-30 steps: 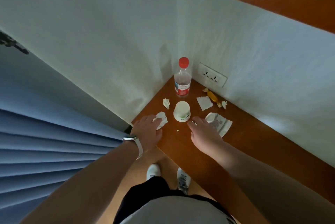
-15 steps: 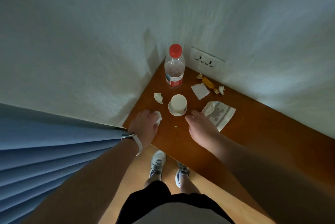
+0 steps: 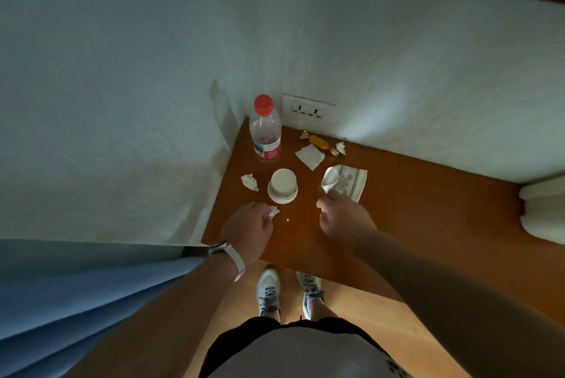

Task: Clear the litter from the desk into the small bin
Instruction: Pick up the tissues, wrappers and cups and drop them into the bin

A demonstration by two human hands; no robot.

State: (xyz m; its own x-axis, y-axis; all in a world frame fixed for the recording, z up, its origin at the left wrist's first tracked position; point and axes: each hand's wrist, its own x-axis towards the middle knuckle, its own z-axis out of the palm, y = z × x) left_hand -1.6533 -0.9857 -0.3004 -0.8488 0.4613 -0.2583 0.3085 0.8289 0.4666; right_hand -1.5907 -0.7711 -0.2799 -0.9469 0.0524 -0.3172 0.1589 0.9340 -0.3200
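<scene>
Left grip: my left hand [image 3: 249,229] pinches a crumpled tissue wad [image 3: 273,211] at the fingertips, just above the desk [image 3: 412,194].
Right grip: my right hand [image 3: 344,218] pinches the near corner of a printed wrapper [image 3: 345,182], whose curled end lifts off the wood.
Nearby litter: a second paper scrap [image 3: 249,182] lies left of the white cup [image 3: 282,186]; a tiny crumb [image 3: 288,220] sits between my hands.
Farther back: a flat napkin [image 3: 310,156], a yellow sweet wrapper [image 3: 319,142], and a small white scrap [image 3: 341,147].
Corner: a red-capped bottle [image 3: 265,130] stands upright below the wall socket [image 3: 308,110].
</scene>
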